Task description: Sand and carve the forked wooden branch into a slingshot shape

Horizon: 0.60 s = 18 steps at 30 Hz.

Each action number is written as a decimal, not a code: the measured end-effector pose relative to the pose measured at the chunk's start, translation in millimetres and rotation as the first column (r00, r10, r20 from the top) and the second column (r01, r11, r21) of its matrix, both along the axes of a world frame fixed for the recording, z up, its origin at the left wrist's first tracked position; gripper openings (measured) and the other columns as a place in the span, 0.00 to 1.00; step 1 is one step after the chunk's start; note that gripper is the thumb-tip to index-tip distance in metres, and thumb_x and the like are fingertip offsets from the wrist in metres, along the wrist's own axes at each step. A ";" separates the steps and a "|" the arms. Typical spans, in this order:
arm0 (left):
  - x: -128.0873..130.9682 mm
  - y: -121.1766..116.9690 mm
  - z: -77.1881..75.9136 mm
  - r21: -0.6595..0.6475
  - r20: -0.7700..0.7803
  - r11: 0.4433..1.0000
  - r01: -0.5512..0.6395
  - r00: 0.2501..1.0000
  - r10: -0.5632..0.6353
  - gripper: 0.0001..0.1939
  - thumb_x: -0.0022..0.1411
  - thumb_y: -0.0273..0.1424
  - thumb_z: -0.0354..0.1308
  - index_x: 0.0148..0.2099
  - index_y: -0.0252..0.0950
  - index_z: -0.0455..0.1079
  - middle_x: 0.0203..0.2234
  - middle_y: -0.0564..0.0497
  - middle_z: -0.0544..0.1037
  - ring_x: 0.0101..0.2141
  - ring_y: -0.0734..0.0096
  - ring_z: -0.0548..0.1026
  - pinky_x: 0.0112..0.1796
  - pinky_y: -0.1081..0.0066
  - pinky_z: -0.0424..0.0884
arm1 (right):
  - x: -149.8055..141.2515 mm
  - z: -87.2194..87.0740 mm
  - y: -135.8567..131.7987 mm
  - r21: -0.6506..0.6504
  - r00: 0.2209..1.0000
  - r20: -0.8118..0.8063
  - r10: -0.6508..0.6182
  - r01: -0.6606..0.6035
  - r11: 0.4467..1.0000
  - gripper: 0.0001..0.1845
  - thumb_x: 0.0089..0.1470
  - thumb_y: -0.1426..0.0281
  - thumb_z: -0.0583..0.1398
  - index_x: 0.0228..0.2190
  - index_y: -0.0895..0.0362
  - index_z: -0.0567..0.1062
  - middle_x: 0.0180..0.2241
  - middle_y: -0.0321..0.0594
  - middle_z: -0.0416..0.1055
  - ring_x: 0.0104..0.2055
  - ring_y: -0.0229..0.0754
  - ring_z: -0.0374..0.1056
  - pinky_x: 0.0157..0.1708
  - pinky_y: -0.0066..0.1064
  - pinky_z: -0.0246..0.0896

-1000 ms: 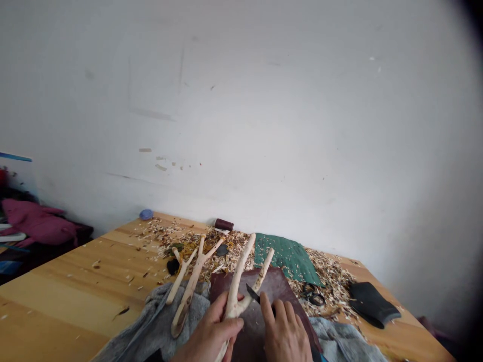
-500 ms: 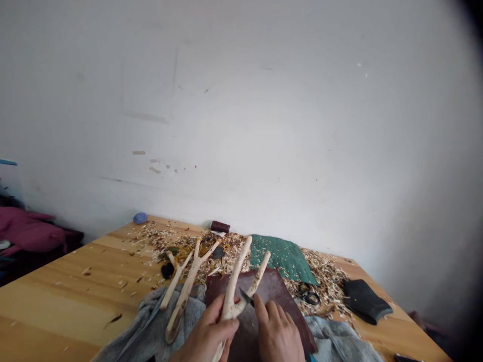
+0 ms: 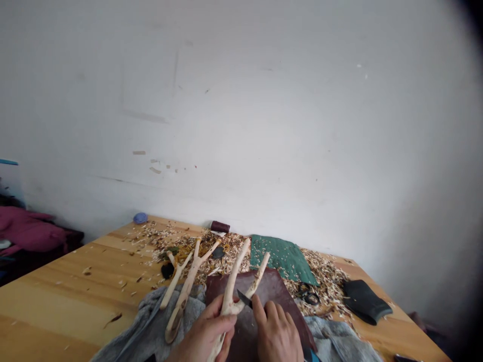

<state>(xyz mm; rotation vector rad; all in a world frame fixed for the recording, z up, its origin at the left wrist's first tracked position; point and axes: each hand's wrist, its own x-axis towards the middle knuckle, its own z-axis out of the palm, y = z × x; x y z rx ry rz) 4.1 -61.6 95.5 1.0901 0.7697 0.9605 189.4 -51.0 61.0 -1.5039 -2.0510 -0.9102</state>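
My left hand (image 3: 211,329) is wrapped round the stem of a peeled, Y-shaped forked stick (image 3: 236,276), its two prongs pointing up and away from me. In my right hand (image 3: 277,327) is a knife (image 3: 244,298); its dark blade lies at the crotch of the fork, against the right prong, and the handle is hidden in my fingers. Beneath both hands lies a dark maroon sheet (image 3: 273,289). Two more forked sticks rest to the left, a larger one (image 3: 188,284) and a smaller one (image 3: 174,286), partly on a grey cloth (image 3: 151,314).
Wood shavings (image 3: 328,271) cover the back of the wooden table (image 3: 68,291). Among them are a green cloth (image 3: 283,256), black-handled scissors (image 3: 311,297) and a maroon thread spool (image 3: 220,227). A black flat piece (image 3: 366,301) lies at right, a blue round object (image 3: 140,217) at back left.
The forked stick has shifted slightly left and down with my left hand. The knife blade has moved a little left and now lies flatter across the crotch.
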 end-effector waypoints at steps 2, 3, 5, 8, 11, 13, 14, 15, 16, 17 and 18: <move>2.0 -2.2 4.0 -0.030 0.007 1.000 -0.004 1.000 0.005 0.18 0.53 0.42 0.57 0.42 0.37 0.62 0.15 0.61 0.66 0.08 0.82 0.56 0.11 0.78 0.48 | 4.4 2.2 1.6 0.013 1.000 0.007 -0.020 0.020 1.000 0.28 0.46 0.83 0.55 0.49 0.53 0.67 0.28 0.39 0.67 0.29 0.47 0.65 0.29 0.37 0.50; 3.0 -3.4 6.0 -0.044 0.017 0.999 -0.006 1.000 0.006 0.17 0.52 0.42 0.58 0.41 0.38 0.62 0.15 0.61 0.66 0.08 0.82 0.55 0.10 0.78 0.48 | 7.9 3.0 2.9 0.022 1.000 0.012 -0.027 0.027 0.999 0.28 0.46 0.83 0.55 0.49 0.53 0.67 0.28 0.39 0.67 0.29 0.47 0.65 0.29 0.37 0.50; 4.1 -5.3 8.9 -0.053 0.030 0.999 -0.003 1.000 0.004 0.16 0.52 0.43 0.58 0.39 0.39 0.61 0.15 0.62 0.65 0.08 0.82 0.54 0.10 0.78 0.48 | 13.4 3.2 5.1 0.039 1.000 0.019 -0.024 0.023 0.999 0.29 0.45 0.83 0.55 0.49 0.54 0.67 0.28 0.40 0.66 0.29 0.47 0.64 0.29 0.36 0.50; 3.0 -5.6 8.8 -0.050 0.043 0.999 0.001 0.999 0.001 0.16 0.53 0.43 0.58 0.39 0.39 0.61 0.15 0.62 0.66 0.08 0.83 0.54 0.11 0.78 0.47 | 11.5 0.2 4.3 0.044 1.000 0.012 -0.010 0.010 0.999 0.29 0.46 0.84 0.55 0.50 0.53 0.67 0.28 0.39 0.66 0.30 0.46 0.64 0.30 0.36 0.50; 0.8 -3.8 5.3 -0.057 0.051 0.998 0.007 0.999 -0.005 0.16 0.54 0.43 0.58 0.37 0.40 0.61 0.16 0.62 0.66 0.08 0.83 0.54 0.11 0.78 0.47 | 3.3 -1.2 1.0 0.013 1.000 0.005 -0.014 0.014 1.000 0.28 0.47 0.82 0.56 0.50 0.51 0.67 0.28 0.38 0.66 0.29 0.45 0.63 0.30 0.36 0.50; 0.4 -2.4 3.5 -0.060 0.051 0.998 0.020 0.999 -0.016 0.15 0.54 0.43 0.59 0.36 0.40 0.60 0.15 0.62 0.66 0.08 0.83 0.54 0.11 0.78 0.47 | 1.9 1.4 0.8 0.011 0.999 0.011 -0.034 0.034 0.999 0.27 0.47 0.82 0.56 0.49 0.51 0.67 0.28 0.38 0.66 0.29 0.45 0.63 0.30 0.36 0.49; 0.5 -1.9 3.1 -0.065 0.059 0.998 0.027 0.998 -0.023 0.16 0.54 0.43 0.59 0.36 0.40 0.60 0.16 0.62 0.66 0.08 0.83 0.54 0.10 0.78 0.47 | 2.8 3.4 1.4 0.017 0.999 0.020 -0.043 0.043 0.999 0.27 0.47 0.82 0.56 0.49 0.52 0.67 0.28 0.38 0.66 0.29 0.45 0.63 0.30 0.36 0.49; 0.8 -1.4 3.2 -0.073 0.075 0.997 0.035 0.997 -0.029 0.16 0.53 0.43 0.60 0.37 0.40 0.59 0.16 0.62 0.66 0.08 0.83 0.54 0.10 0.78 0.47 | 4.4 5.5 2.2 0.026 0.998 0.028 -0.051 0.050 0.998 0.27 0.46 0.82 0.56 0.49 0.52 0.67 0.28 0.38 0.66 0.29 0.45 0.63 0.30 0.36 0.49; 1.1 -0.9 3.6 -0.083 0.094 0.996 0.043 0.995 -0.035 0.17 0.53 0.43 0.60 0.38 0.41 0.59 0.16 0.63 0.66 0.08 0.83 0.54 0.10 0.78 0.47 | 6.1 7.2 3.0 0.034 0.998 0.030 -0.057 0.056 0.998 0.27 0.46 0.83 0.56 0.49 0.52 0.67 0.28 0.39 0.66 0.29 0.45 0.63 0.30 0.36 0.49; 1.2 -0.5 4.2 -0.091 0.114 0.995 0.051 0.993 -0.040 0.18 0.52 0.43 0.61 0.38 0.41 0.58 0.16 0.63 0.66 0.08 0.83 0.54 0.10 0.79 0.47 | 7.1 8.1 3.6 0.040 0.998 0.027 -0.063 0.062 0.997 0.28 0.46 0.83 0.56 0.49 0.53 0.67 0.28 0.39 0.66 0.29 0.46 0.63 0.30 0.36 0.49; 1.1 0.0 5.1 -0.097 0.128 0.994 0.058 0.991 -0.045 0.18 0.52 0.43 0.61 0.38 0.41 0.58 0.16 0.63 0.66 0.08 0.83 0.53 0.10 0.79 0.47 | 7.3 8.0 3.7 0.043 0.997 0.017 -0.072 0.071 0.997 0.28 0.45 0.83 0.56 0.49 0.53 0.67 0.28 0.39 0.66 0.29 0.46 0.64 0.30 0.36 0.50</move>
